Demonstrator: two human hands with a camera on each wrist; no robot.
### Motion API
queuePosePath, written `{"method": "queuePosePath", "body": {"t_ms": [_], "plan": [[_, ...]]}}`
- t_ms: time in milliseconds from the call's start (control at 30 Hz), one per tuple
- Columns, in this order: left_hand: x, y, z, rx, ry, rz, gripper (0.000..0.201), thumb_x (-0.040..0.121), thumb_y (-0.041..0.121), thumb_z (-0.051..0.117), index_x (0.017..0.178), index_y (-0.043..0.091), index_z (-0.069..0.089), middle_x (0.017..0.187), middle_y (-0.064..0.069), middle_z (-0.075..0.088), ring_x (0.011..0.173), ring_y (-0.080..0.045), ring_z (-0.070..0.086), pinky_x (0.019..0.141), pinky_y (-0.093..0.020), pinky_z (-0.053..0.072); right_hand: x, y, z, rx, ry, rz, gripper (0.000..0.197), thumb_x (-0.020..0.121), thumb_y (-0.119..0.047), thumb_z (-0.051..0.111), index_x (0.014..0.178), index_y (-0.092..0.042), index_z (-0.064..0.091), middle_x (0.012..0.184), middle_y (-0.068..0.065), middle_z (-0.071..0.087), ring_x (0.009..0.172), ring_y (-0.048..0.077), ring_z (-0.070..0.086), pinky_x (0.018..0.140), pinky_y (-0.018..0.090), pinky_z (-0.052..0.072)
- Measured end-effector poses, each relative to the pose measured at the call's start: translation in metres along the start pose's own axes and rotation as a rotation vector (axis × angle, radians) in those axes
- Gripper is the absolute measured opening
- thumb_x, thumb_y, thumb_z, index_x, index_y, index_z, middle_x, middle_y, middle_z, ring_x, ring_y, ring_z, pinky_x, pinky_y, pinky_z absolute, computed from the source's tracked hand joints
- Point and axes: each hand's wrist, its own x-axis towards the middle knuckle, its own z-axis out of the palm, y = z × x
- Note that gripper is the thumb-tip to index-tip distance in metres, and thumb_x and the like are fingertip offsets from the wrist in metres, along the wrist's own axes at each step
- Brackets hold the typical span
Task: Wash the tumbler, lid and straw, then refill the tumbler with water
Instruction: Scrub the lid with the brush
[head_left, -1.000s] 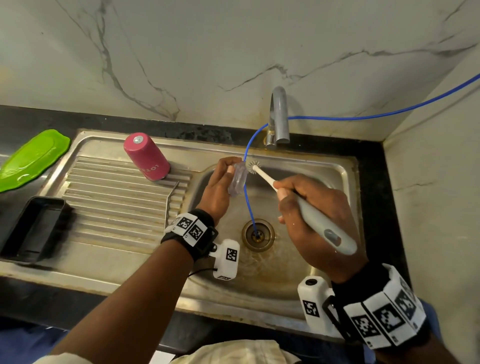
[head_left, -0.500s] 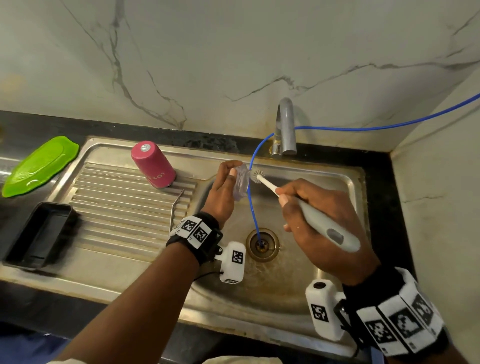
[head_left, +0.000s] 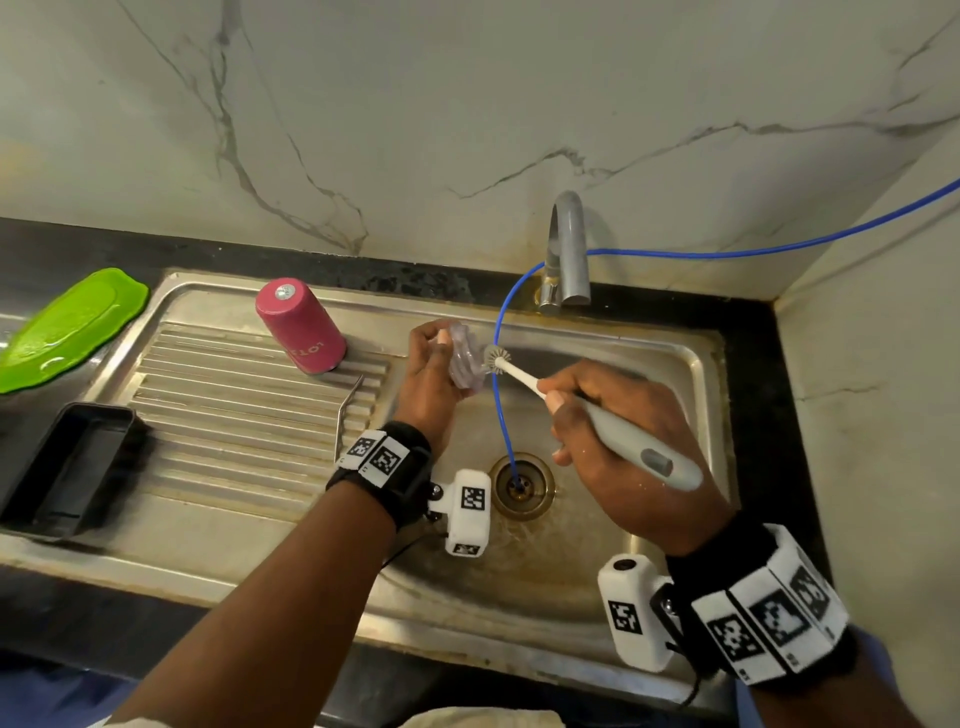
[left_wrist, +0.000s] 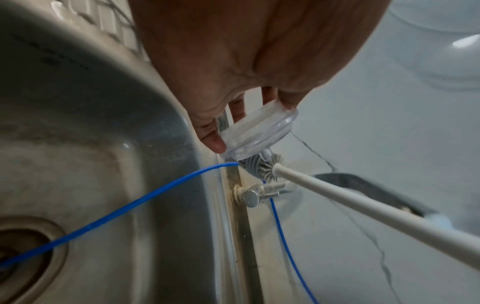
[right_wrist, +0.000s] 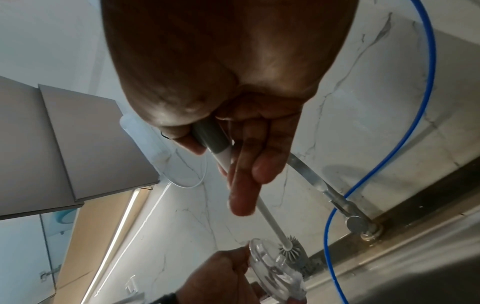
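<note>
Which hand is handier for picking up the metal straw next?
Left. The straw lies on the drainboard beside the left hand; the right hand grips the brush over the basin.

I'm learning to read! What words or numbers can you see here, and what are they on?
"LOT": white letters, seen upside down, on the pink tumbler standing mouth down on the drainboard; any further letters are too blurred to read.
Wrist bands: black and white square code patterns only, no words.
Nothing readable on the brush or lid.
</note>
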Motion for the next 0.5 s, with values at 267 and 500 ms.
{"method": "queuePosePath", "body": {"t_ms": [267,500], "plan": [[-0.006,-0.006,0.008,-0.262,0.006,-0.096,0.018,0.113,0.035,0.042,0.121,0.019,0.048,0.119,-0.013,0.066,0.107,-0.029,0.069,0.088,-0.047,0.057,-0.005,0.001,0.014,0.050,0.049,0.002,0.020,0.108,-0.029,0.055,0.111,-0.015,0.069,0.075,0.000,0.065,0.062,0.024,0.069,0.057,0.051,0.057],[0.000,-0.003,0.004,-0.394,0.150,-0.144,0.030,0.111,0.044,0.042,0.128,0.019,0.042,0.130,-0.018,0.060,0.106,-0.029,0.069,0.084,-0.044,0.057,-0.021,-0.002,0.017,0.146,0.125,0.099,0.020,0.105,-0.030,0.056,0.112,-0.018,0.071,0.077,0.005,0.069,0.063,0.022,0.072,0.059,0.047,0.058]]}}
